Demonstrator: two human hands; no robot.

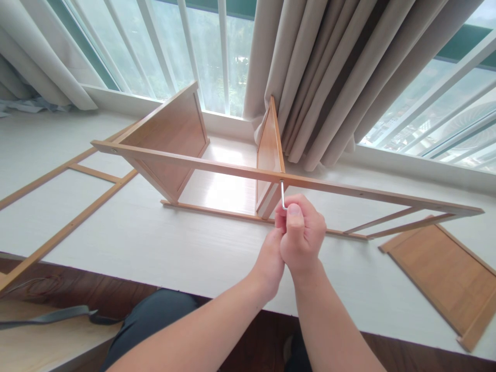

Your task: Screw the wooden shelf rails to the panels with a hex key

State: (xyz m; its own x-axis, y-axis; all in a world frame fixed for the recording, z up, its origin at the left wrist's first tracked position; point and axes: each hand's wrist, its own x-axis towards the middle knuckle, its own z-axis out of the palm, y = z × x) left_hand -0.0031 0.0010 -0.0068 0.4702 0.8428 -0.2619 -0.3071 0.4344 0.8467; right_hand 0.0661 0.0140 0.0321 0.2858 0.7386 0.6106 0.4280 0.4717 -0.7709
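Observation:
A wooden shelf frame lies on its side, two panels standing between its long rails. In my right hand is a silver hex key, pinched near its bend under the thumb. The key's upper tip meets the underside or near face of the upper rail, just by the smaller panel. Pressed against the right hand from the left is my left hand. Its fingers are closed and mostly hidden behind the right one, so what they grip does not show. The larger panel stands further left.
On the white surface, a loose wooden panel lies at the right. A ladder-like wooden frame extends over the left side. Curtains and barred windows are behind. A grey strap rests on a board at lower left.

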